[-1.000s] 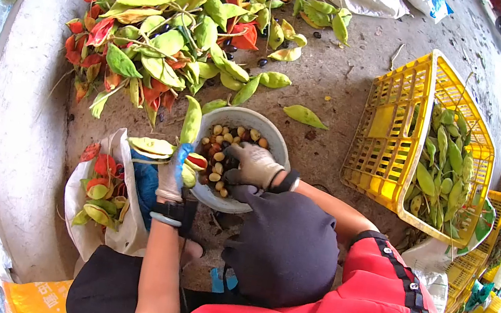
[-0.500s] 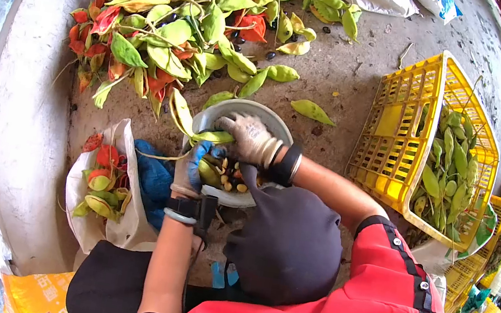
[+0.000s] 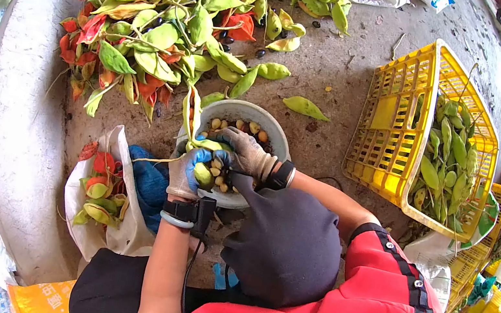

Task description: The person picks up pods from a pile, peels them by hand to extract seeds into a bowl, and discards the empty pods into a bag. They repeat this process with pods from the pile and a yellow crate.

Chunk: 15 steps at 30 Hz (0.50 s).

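Note:
Over a pale grey basin (image 3: 278, 125), a split green-yellow seed pod (image 3: 192, 114) stands up from between my two gloved hands. My left hand (image 3: 184, 172), in a grey glove with blue fingers, is closed around its lower part, with a thin stem trailing left. My right hand (image 3: 250, 155), in a dirty pale glove, presses its fingers against the pod's right-hand end; the fingertips are partly hidden. Brown and cream seeds (image 3: 254, 128) lie in the basin beneath, beside a green pod piece (image 3: 203, 176).
A heap of green and red pods (image 3: 158, 37) covers the floor ahead. At left stands a white sack (image 3: 79, 201) of opened pods, next to a blue cloth (image 3: 149, 186). A yellow crate (image 3: 386, 125) at right holds green pods (image 3: 453, 162). Dark headwear (image 3: 282, 247) blocks the basin's near side.
My right hand has shifted slightly down along the pod, uncovering more seeds in the basin. The upright pod half has turned and shows its inside more. The camera view has moved a little.

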### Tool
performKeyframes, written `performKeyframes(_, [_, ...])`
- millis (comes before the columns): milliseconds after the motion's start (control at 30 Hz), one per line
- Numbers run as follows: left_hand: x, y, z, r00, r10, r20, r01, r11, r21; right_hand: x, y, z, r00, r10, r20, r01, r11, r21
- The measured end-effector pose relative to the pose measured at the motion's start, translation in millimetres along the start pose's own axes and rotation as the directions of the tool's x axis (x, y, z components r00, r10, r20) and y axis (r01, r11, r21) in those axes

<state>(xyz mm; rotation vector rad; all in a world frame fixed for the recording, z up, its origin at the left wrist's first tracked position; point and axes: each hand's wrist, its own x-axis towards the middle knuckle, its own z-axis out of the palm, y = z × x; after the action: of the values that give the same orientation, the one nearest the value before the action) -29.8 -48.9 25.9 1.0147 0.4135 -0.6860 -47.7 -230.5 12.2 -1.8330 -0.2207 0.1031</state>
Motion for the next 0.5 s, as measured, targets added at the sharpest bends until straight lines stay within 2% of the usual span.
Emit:
performKeyframes(100, [-7.8,-5.7,6.1,0.985,0.15,-0.088,-0.124,0.959,0.253,3.6,18.7,6.7,0.973,0.211,-0.092,-0.21,0.977,0.024])
performKeyframes(133, [-4.1,-9.8,1.0,0.987,0.118,-0.11,-0.103,0.986,0.131,5.3,18.7,6.5,0.972,0.227,-0.059,-0.23,0.972,-0.043])
performKeyframes(233, [-2.7,-8.0,-3.3,0.994,0.098,-0.049,-0.083,0.964,0.253,13.5,13.7,7.8,0.892,0.451,-0.032,-0.452,0.886,-0.103])
performKeyframes(267, [-6.8,-7.3,-0.9,0.989,0.141,-0.055,-0.119,0.95,0.29,17.8,29.1,14.2,0.862,0.508,0.0,-0.502,0.853,-0.141])
performKeyframes(367, [-7.2,-7.6,2.1,0.98,0.177,-0.087,-0.146,0.948,0.282,12.2,13.1,3.8,0.964,0.259,0.055,-0.251,0.961,-0.116])
performKeyframes(400, [-4.1,-6.8,2.1,0.994,0.102,-0.047,-0.098,0.992,0.084,11.5,11.5,5.1,0.939,0.336,0.073,-0.33,0.94,-0.083])
performKeyframes(500, [-4.0,-8.2,0.0,0.98,0.198,0.025,-0.198,0.951,0.236,15.0,2.0,6.6,0.872,0.474,0.124,-0.451,0.875,-0.174])
